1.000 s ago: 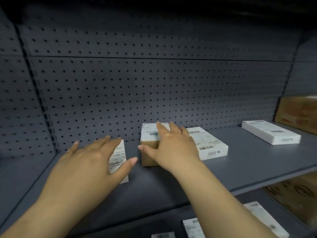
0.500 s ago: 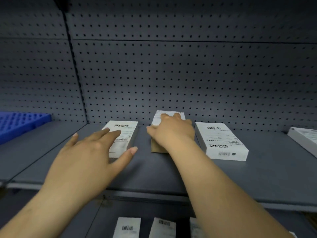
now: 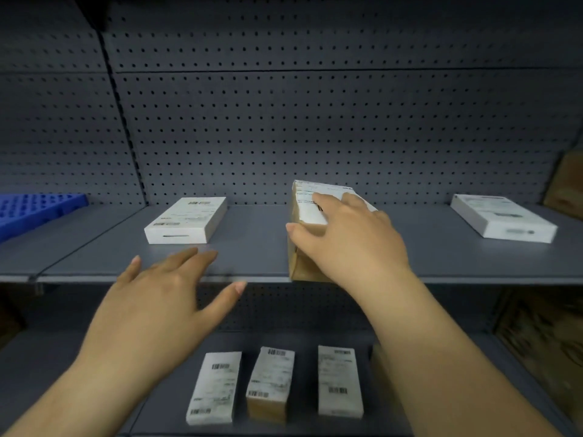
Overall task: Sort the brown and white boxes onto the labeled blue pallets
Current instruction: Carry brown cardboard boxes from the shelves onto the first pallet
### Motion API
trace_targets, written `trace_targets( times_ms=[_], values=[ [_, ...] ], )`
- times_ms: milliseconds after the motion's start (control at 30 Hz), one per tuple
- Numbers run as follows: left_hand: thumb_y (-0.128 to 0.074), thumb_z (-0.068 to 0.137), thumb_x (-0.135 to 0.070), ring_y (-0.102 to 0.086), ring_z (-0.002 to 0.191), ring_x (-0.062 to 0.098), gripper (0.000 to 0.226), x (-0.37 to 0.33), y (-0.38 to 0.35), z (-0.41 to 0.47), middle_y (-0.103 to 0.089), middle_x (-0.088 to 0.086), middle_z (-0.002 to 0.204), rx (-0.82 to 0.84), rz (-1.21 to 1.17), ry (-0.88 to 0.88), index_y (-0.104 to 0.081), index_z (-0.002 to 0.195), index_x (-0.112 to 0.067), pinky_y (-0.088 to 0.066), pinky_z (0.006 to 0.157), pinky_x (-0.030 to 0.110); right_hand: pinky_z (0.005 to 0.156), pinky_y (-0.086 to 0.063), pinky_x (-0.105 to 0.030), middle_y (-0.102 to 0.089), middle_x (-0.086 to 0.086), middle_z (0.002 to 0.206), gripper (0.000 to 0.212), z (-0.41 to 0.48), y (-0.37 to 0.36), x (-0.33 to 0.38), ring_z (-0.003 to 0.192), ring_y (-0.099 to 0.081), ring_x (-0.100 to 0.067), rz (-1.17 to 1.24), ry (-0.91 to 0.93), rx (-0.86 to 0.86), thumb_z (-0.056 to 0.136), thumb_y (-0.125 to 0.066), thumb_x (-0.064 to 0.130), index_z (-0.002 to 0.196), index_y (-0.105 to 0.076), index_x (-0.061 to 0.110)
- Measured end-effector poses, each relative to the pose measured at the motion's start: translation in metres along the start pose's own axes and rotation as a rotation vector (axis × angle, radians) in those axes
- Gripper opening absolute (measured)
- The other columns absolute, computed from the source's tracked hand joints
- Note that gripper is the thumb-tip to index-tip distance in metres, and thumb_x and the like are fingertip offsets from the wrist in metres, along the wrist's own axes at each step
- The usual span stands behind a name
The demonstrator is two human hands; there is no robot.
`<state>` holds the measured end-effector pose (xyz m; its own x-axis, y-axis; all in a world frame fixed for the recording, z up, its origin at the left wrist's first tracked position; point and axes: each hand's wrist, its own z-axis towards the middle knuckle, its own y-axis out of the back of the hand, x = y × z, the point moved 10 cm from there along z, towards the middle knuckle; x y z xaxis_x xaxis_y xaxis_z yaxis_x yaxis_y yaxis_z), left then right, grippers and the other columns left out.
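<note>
Right hand (image 3: pixel 353 244) reaches forward, palm down, clasping the brown box (image 3: pixel 307 234) at the front edge of the grey shelf (image 3: pixel 252 247); thumb on its left side. Left hand (image 3: pixel 164 298) hovers empty, fingers spread wide. Box carries a white label; its print is too blurred to read.

A single head-worn wide-angle view faces a grey pegboard shelving unit (image 3: pixel 315 137) head-on and close, tilted slightly down. The upper shelf (image 3: pixel 252 247) crosses mid-frame, the lower shelf (image 3: pixel 63 373) sits beneath, and both forearms enter from the bottom edge.
</note>
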<state>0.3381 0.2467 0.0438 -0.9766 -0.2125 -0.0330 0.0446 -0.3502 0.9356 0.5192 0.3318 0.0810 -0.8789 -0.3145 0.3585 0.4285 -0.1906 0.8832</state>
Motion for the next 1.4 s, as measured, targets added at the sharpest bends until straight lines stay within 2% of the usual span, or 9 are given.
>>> trace_targets(
  times_ms=[367, 500, 600, 733, 800, 900, 1033, 1267, 1400],
  values=[
    [-0.006, 0.066, -0.081, -0.046, 0.127, 0.012, 0.09, -0.082, -0.041, -0.084, -0.048, -0.007, 0.14, 0.101, -0.081, -0.088, -0.049, 0.13, -0.035, -0.023, 0.111, 0.041, 0.1, -0.037, -0.038, -0.009, 0.017, 0.155, 0.072, -0.14, 0.014, -0.095, 0.138, -0.017, -0.02, 0.003, -0.073, 0.055, 0.077, -0.033, 0.071, 0.142, -0.012, 0.05],
    [-0.012, 0.078, -0.076, -0.065, 0.104, 0.019, 0.08, -0.118, -0.07, -0.091, -0.066, 0.002, 0.118, 0.172, -0.06, -0.101, -0.065, 0.113, -0.027, -0.044, 0.094, 0.049, 0.1, -0.037, -0.034, -0.008, 0.02, 0.155, 0.072, -0.154, 0.012, -0.155, 0.139, -0.014, -0.017, -0.019, -0.146, 0.072, 0.077, -0.032, 0.073, 0.141, -0.01, 0.052],
    [-0.012, 0.08, -0.073, -0.068, 0.097, 0.021, 0.079, -0.159, -0.101, -0.089, -0.069, 0.002, 0.113, 0.205, -0.052, -0.113, -0.068, 0.108, -0.025, -0.048, 0.088, 0.049, 0.102, -0.037, -0.035, -0.008, 0.018, 0.155, 0.072, -0.156, 0.007, -0.21, 0.139, -0.015, -0.02, -0.053, -0.201, 0.087, 0.077, -0.032, 0.074, 0.142, -0.009, 0.052],
    [-0.007, 0.076, -0.076, -0.058, 0.116, 0.021, 0.084, -0.223, -0.157, -0.079, -0.058, 0.002, 0.13, 0.217, -0.119, -0.085, -0.057, 0.124, -0.029, -0.041, 0.1, 0.047, 0.105, -0.034, -0.035, -0.01, 0.014, 0.156, 0.074, -0.147, -0.005, -0.289, 0.139, -0.019, -0.025, -0.116, -0.226, 0.081, 0.076, -0.033, 0.074, 0.142, -0.01, 0.051],
    [-0.002, 0.072, -0.078, -0.039, 0.133, 0.021, 0.089, -0.258, -0.193, -0.073, -0.036, 0.003, 0.149, 0.254, -0.128, -0.102, -0.034, 0.14, -0.032, -0.027, 0.111, 0.043, 0.104, -0.035, -0.037, -0.011, 0.012, 0.156, 0.075, -0.14, -0.015, -0.327, 0.138, -0.021, -0.026, -0.152, -0.235, 0.08, 0.074, -0.03, 0.075, 0.142, -0.011, 0.05],
    [-0.023, 0.08, -0.073, -0.021, 0.14, 0.023, 0.081, -0.3, -0.248, -0.062, -0.012, 0.004, 0.156, 0.293, -0.143, -0.096, -0.003, 0.147, -0.031, -0.016, 0.114, 0.037, 0.104, -0.037, -0.039, -0.014, 0.011, 0.156, 0.089, -0.128, -0.035, -0.375, 0.136, -0.023, -0.027, -0.199, -0.238, 0.077, 0.058, -0.012, 0.08, 0.142, -0.015, 0.05],
    [-0.03, 0.081, -0.07, -0.023, 0.138, 0.027, 0.085, -0.347, -0.323, -0.045, -0.015, 0.011, 0.155, 0.27, -0.109, -0.057, 0.001, 0.147, -0.026, -0.02, 0.112, 0.039, 0.105, -0.035, -0.037, -0.01, 0.013, 0.157, 0.096, -0.114, -0.071, -0.429, 0.138, -0.019, -0.025, -0.2, -0.239, 0.084, 0.051, -0.003, 0.081, 0.142, -0.01, 0.051],
    [-0.029, 0.072, -0.08, -0.012, 0.138, 0.043, 0.093, -0.364, -0.453, -0.03, -0.002, 0.009, 0.156, 0.439, -0.13, 0.162, 0.004, 0.145, -0.033, -0.021, 0.109, 0.053, 0.107, -0.033, -0.036, -0.007, 0.015, 0.157, 0.081, -0.104, -0.131, -0.495, 0.14, -0.016, -0.023, -0.123, -0.274, 0.092, 0.065, -0.02, 0.079, 0.141, -0.01, 0.053],
    [-0.027, 0.071, -0.081, -0.023, 0.132, 0.043, 0.092, -0.364, -0.475, -0.022, -0.004, 0.009, 0.155, 0.386, -0.119, 0.211, 0.001, 0.145, -0.034, -0.035, 0.101, 0.047, 0.108, -0.032, -0.036, -0.009, 0.015, 0.156, 0.075, -0.107, -0.153, -0.515, 0.139, -0.019, -0.023, -0.126, -0.266, 0.071, 0.071, -0.03, 0.077, 0.14, -0.013, 0.055]
  ],
)
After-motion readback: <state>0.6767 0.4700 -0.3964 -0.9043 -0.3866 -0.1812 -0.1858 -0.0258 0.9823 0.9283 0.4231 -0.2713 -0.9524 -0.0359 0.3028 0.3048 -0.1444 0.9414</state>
